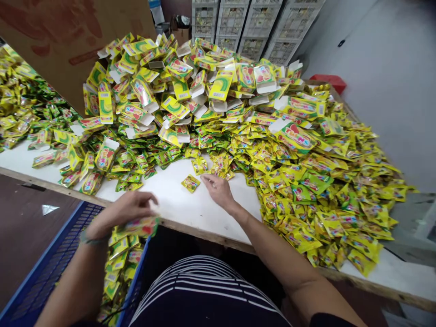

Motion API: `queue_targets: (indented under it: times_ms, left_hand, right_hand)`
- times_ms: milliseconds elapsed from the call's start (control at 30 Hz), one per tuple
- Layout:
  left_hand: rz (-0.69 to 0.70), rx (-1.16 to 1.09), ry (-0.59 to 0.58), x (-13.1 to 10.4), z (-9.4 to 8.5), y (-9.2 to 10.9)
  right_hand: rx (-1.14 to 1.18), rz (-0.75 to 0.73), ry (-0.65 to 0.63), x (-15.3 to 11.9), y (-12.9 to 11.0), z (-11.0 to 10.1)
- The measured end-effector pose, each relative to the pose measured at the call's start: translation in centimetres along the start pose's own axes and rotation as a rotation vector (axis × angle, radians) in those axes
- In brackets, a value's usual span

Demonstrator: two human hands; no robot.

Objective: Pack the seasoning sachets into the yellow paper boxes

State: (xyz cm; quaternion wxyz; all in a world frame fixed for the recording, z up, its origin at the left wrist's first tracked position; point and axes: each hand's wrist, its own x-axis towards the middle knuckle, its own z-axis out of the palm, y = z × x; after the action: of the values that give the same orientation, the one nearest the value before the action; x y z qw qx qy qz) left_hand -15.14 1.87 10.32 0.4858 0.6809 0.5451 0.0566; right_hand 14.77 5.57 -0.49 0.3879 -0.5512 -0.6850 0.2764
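My left hand (131, 211) is over the near table edge, above a blue crate (64, 254), its fingers curled round a small yellow-green box (138, 226), blurred by motion. My right hand (217, 188) rests low over the white table top (173, 200), fingers drawn together. Its fingertips are close to a small yellow sachet (190, 183) and other sachets (220, 164); whether they pinch anything is too small to tell. Yellow boxes with white flaps (221, 84) are heaped beyond both hands.
Yellow sachets (306, 195) spread across the table's right side. Green and yellow packets lie at the left beside a large cardboard box (68, 41). White crates (231, 20) are stacked behind. A red container (329, 82) stands at the back right. The blue crate holds many boxes.
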Motion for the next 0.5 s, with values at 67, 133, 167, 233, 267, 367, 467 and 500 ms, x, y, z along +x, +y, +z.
queue_targets:
  times_ms: [67, 133, 167, 233, 267, 367, 467, 500]
  left_hand:
    - [-0.077, 0.151, -0.052, -3.2, -2.3, -0.9]
    - [-0.097, 0.254, 0.089, -3.5, -2.6, -1.1]
    - [-0.093, 0.298, 0.199, -2.6, -2.0, -1.1]
    - [-0.089, 0.362, 0.408, 0.9, 0.1, -0.7]
    - [-0.102, 0.375, 0.504, 3.1, 1.3, -0.4]
    - [-0.069, 0.39, 0.68, 9.4, 3.6, 0.8]
    - [-0.037, 0.455, 0.891, 13.3, 2.7, 1.5]
    - [-0.057, 0.493, 0.925, 14.1, 1.9, 1.5]
  right_hand:
    - [-0.167, 0.011, 0.019, 2.5, 0.4, 0.2]
    - [-0.307, -0.024, 0.003, 4.8, 0.7, 0.6]
    - [-0.364, -0.035, -0.023, 5.6, 0.9, 1.0]
    - [-0.459, -0.025, -0.069, 6.2, 1.2, 1.7]
    - [-0.491, -0.009, -0.078, 6.1, 1.4, 2.0]
    - [-0.48, 0.043, -0.028, 4.5, 2.2, 2.3]
    - [-0.327, 0.123, 0.038, 2.6, 3.2, 1.6]
    - [-0.27, 0.164, 0.066, 2.1, 3.5, 1.4]
